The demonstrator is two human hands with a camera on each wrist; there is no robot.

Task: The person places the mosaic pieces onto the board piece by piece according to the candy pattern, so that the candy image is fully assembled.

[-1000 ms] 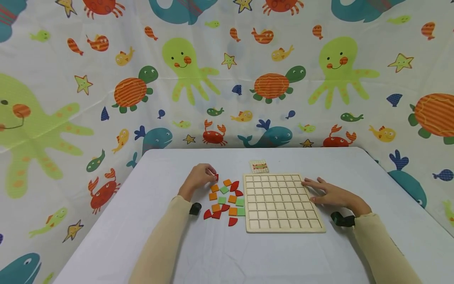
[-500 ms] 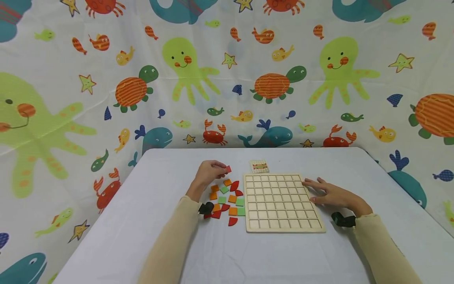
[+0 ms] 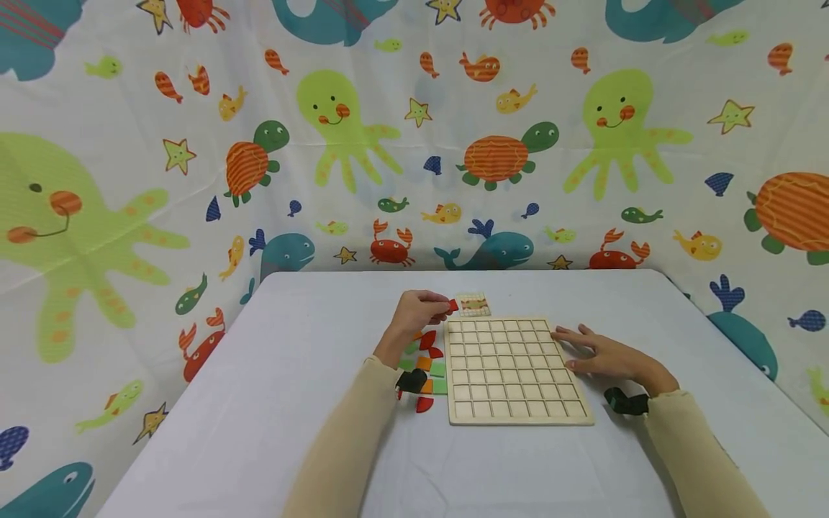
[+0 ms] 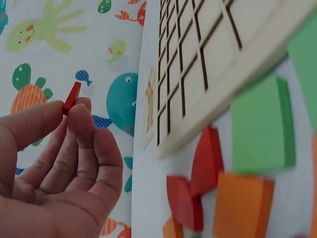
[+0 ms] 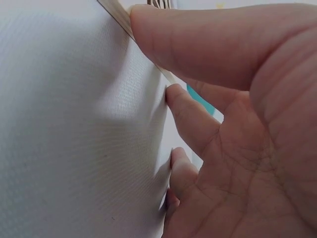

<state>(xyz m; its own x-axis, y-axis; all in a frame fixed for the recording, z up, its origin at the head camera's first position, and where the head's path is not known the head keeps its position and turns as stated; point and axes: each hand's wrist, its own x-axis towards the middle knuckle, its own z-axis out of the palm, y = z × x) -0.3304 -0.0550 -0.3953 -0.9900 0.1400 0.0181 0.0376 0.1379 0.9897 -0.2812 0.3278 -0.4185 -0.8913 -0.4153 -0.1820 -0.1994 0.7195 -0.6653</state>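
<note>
My left hand point(image 3: 417, 314) pinches a small red tile point(image 4: 72, 96) between thumb and fingertips, above the table by the top left corner of the wooden grid board point(image 3: 518, 370). The small pattern card point(image 3: 473, 304) lies just right of that tile, behind the board. My right hand point(image 3: 605, 355) rests at the board's right edge with fingers spread, the thumb touching the rim in the right wrist view. Left of the board lie loose tiles, among them an orange square point(image 4: 242, 206), a green square point(image 4: 260, 126) and a red curved piece point(image 4: 207, 161). My left forearm hides several of them.
A white cloth covers the table point(image 3: 272, 374). Behind it hangs a curtain point(image 3: 414, 158) printed with sea animals. Each wrist wears a black camera strap; the left one point(image 3: 411, 380) hangs over the loose tiles.
My left hand has carried the red tile rightward and slightly away, from beyond the loose tiles to beside the pattern card. The right hand has stayed at the board's edge.
</note>
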